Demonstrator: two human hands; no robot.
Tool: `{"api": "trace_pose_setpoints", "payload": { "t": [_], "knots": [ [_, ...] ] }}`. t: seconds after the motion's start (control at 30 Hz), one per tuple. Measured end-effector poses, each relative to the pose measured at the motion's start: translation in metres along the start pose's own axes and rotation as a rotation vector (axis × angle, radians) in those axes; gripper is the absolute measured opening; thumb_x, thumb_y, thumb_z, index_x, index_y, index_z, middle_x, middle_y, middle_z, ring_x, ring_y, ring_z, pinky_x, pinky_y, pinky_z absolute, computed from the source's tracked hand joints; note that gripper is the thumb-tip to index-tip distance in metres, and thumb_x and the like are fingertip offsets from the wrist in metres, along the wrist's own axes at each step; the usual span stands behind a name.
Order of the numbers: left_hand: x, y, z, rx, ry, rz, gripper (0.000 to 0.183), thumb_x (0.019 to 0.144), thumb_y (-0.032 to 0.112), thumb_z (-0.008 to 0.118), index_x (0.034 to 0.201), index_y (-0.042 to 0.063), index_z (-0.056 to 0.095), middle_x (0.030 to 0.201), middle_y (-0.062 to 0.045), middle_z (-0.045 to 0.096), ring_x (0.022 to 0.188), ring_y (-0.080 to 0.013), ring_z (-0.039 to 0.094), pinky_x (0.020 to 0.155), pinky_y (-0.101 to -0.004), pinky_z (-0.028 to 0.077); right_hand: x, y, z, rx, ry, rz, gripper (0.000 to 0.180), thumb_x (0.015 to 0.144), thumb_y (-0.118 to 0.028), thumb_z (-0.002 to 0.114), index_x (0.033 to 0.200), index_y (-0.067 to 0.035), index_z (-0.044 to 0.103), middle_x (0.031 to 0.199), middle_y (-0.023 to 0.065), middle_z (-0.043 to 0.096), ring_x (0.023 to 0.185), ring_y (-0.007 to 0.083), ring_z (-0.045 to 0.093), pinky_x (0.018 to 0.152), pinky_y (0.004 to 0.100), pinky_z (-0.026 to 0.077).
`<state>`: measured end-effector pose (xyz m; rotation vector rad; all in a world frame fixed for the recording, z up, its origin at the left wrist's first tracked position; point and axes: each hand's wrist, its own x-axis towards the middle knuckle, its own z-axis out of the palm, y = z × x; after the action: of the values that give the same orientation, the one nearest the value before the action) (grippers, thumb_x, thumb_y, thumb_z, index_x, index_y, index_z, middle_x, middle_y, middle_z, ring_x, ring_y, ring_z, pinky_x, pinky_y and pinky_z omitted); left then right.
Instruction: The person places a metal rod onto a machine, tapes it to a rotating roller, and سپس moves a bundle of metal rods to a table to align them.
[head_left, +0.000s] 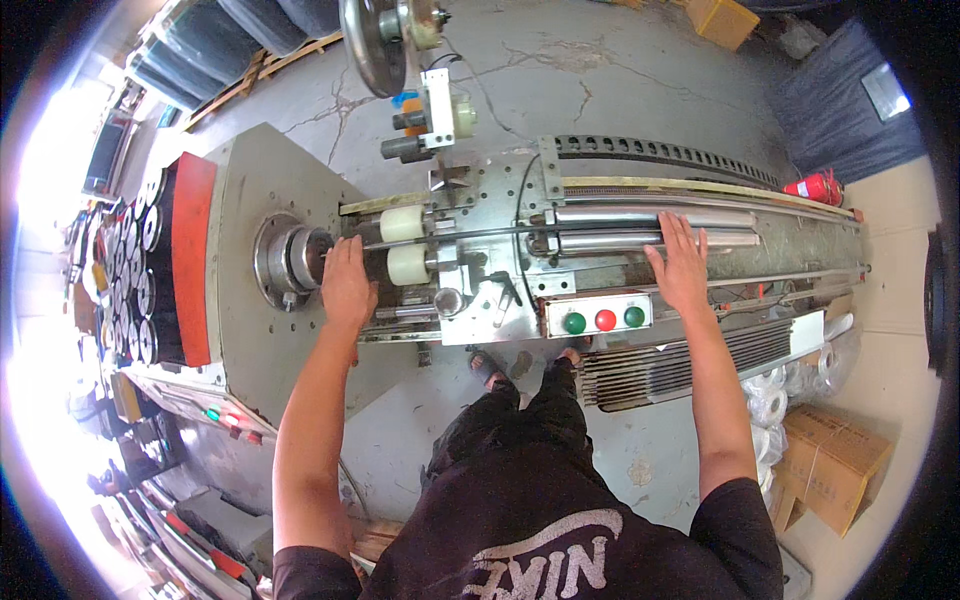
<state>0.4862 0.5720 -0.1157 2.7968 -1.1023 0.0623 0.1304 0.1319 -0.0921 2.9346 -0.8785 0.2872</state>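
A long thin metal rod lies lengthwise above the machine's steel carriage plate, between two white plastic rollers and over two polished steel rollers. At the rod's left end, beside the round spindle chuck, is my left hand; its palm is hidden, so its grip cannot be told. My right hand lies over the polished rollers, palm down, thumb apart from the fingers. A black clamp lever sits on the carriage, near a panel with green and red buttons.
Left stands the grey headstock housing with black-wrapped rolls on it. A handwheel rises behind the carriage. Several rods lie on a rack at the machine's near side. A fire extinguisher and a cardboard box are at the right.
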Motion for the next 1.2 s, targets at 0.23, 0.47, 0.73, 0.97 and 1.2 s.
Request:
{"api": "trace_pose_setpoints", "payload": {
  "t": [0.23,0.47,0.73,0.97,1.2],
  "knots": [
    [0.010,-0.009,0.005,0.028,-0.033,-0.037,0.088,0.074,0.011,0.085,0.150,0.000,0.044,0.152,-0.018,0.051,0.149,-0.0333,0.041,0.129,-0.0449,0.027,0.001,-0.008,0.001,-0.013,-0.032,0.009,0.064,0.106,-0.044,0.055,0.160,-0.013,0.040,0.163,0.0088,0.044,0.154,0.0312,0.035,0.129,0.0558,0.015],
    [0.018,0.004,0.010,-0.025,-0.040,0.028,0.084,0.073,0.013,0.088,0.146,0.002,0.048,0.149,-0.021,0.053,0.146,-0.0375,0.044,0.127,-0.0475,0.029,0.001,-0.017,0.004,-0.004,-0.020,-0.013,0.065,0.106,-0.045,0.055,0.159,-0.012,0.041,0.162,0.0093,0.047,0.154,0.0310,0.036,0.128,0.0562,0.016],
    [0.022,0.024,0.013,0.009,-0.037,0.044,0.074,0.072,0.014,0.087,0.138,0.003,0.055,0.142,-0.020,0.058,0.140,-0.0337,0.050,0.126,-0.0453,0.032,0.000,-0.039,0.012,-0.001,-0.019,-0.015,0.064,0.106,-0.045,0.055,0.158,-0.011,0.043,0.160,0.0105,0.048,0.152,0.0312,0.038,0.128,0.0568,0.015],
    [0.025,0.029,0.021,-0.037,0.008,0.112,0.069,0.069,0.013,0.089,0.130,0.002,0.058,0.138,-0.022,0.060,0.135,-0.0385,0.053,0.123,-0.0474,0.035,0.001,-0.066,0.007,0.014,-0.032,-0.027,0.064,0.106,-0.045,0.055,0.158,-0.011,0.042,0.160,0.0093,0.048,0.152,0.0311,0.038,0.128,0.0576,0.013],
    [0.032,0.029,0.021,-0.068,-0.019,0.164,0.065,0.067,0.013,0.090,0.123,0.003,0.059,0.128,-0.021,0.062,0.127,-0.0399,0.056,0.119,-0.0486,0.039,0.000,-0.095,0.007,0.021,-0.021,-0.012,0.063,0.105,-0.043,0.057,0.157,-0.011,0.044,0.160,0.0090,0.048,0.151,0.0312,0.040,0.127,0.0587,0.012]
  ]
}}
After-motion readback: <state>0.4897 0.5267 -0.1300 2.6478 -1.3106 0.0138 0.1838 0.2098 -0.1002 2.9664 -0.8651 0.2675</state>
